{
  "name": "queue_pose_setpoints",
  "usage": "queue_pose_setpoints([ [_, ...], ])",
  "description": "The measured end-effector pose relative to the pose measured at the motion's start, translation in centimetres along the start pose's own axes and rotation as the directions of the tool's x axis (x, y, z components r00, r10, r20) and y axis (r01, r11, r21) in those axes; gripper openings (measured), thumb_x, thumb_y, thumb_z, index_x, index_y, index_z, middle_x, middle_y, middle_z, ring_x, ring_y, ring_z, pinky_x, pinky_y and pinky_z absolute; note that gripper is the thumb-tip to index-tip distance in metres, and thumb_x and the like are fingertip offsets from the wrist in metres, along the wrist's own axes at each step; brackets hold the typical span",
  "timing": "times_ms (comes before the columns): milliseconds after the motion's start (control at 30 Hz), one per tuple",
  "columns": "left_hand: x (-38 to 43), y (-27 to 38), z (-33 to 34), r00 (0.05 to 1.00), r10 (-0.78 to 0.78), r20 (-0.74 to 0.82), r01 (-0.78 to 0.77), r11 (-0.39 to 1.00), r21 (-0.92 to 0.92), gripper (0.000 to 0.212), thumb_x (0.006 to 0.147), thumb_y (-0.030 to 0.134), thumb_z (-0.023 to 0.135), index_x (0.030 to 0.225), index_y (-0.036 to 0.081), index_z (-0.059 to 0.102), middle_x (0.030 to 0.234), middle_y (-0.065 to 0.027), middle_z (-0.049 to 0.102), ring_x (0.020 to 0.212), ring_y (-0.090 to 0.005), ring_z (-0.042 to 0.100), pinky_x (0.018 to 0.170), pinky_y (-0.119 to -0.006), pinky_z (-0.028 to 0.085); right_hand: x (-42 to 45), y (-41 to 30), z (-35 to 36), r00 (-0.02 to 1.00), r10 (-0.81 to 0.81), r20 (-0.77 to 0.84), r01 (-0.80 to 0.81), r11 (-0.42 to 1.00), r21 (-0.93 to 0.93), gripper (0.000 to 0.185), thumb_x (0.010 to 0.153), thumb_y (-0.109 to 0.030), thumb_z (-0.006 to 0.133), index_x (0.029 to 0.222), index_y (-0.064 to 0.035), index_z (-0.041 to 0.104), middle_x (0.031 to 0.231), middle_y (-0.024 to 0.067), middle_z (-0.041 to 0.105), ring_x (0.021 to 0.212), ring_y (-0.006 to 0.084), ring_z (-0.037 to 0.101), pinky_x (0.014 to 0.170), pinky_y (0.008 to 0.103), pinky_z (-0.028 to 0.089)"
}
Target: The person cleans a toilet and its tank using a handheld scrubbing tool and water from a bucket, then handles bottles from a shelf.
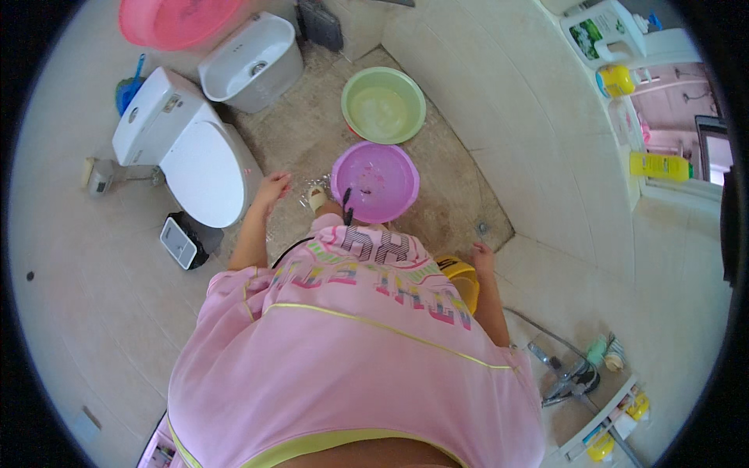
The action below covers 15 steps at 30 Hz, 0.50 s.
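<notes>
My left hand (275,190) is held out beside the toilet's closed lid (206,172), fingers loosely apart and holding nothing that I can see. My right hand (483,257) hangs low near the floor drain (481,227), next to a yellow bucket (465,282); its fingers are too small to read clearly. Between the hands, on the wet floor, stands a purple plastic basin (386,175) with water and small reddish bits in it. A dark strap or cord end (347,205) shows over its near edge. Touching or just behind it is a pale green basin (383,105) with cloudy water.
A white ceramic mop sink (251,64) and a pink basin (181,20) are at the upper left. A small bin (178,241) stands by the toilet. Shower fittings (567,374) and a hose are at the lower right; bottles (661,167) line the right-hand ledge.
</notes>
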<state>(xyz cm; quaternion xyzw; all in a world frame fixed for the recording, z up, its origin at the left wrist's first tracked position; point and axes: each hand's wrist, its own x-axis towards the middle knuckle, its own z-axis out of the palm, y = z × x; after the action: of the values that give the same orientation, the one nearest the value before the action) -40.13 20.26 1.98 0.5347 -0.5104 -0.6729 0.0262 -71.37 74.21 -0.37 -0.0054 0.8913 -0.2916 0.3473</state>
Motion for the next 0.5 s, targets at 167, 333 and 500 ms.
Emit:
queue_pose_setpoints([
  [167, 1.3, -4.0, -2.3, 0.984, -0.168, -0.054, 0.174, 0.975, 0.141, 0.022, 0.082, 0.026, 0.059, 0.094, 0.008, 0.058, 0.076, 0.0011, 0.055, 0.065, -0.0083, 0.049, 0.057, -0.023, 0.040, -1.3, -2.9, 8.0, 0.973, 0.104, 0.206, -0.079, 0.989, -0.129, 0.033, 0.084, -0.018, 0.053, 0.112, -0.0018, 0.053, 0.090, 0.0122, 0.060, 0.075, 0.0199, 0.060, 0.067, 0.0308, 0.049],
  [333, 7.0, -5.6, -2.5, 0.970, -0.239, 0.036, 0.218, 0.930, 0.294, 0.025, 0.082, 0.035, 0.060, 0.094, 0.013, 0.057, 0.079, 0.0024, 0.053, 0.074, -0.0098, 0.050, 0.063, -0.027, 0.040, -0.3, -3.3, 15.1, 0.956, 0.084, 0.282, -0.001, 0.959, -0.283, 0.034, 0.083, -0.019, 0.053, 0.113, -0.0011, 0.052, 0.096, 0.0119, 0.060, 0.080, 0.0204, 0.059, 0.069, 0.0326, 0.047],
  [500, 10.2, -6.0, -3.4, 0.963, -0.228, 0.146, 0.190, 0.953, 0.235, 0.026, 0.081, 0.034, 0.061, 0.095, 0.013, 0.056, 0.078, 0.0025, 0.052, 0.067, -0.0086, 0.047, 0.057, -0.023, 0.038, -0.1, -9.5, 14.4, 0.998, 0.052, 0.031, -0.053, 0.998, 0.044, 0.033, 0.083, -0.016, 0.053, 0.114, -0.0035, 0.051, 0.090, 0.0073, 0.058, 0.075, 0.0163, 0.055, 0.066, 0.0299, 0.044],
])
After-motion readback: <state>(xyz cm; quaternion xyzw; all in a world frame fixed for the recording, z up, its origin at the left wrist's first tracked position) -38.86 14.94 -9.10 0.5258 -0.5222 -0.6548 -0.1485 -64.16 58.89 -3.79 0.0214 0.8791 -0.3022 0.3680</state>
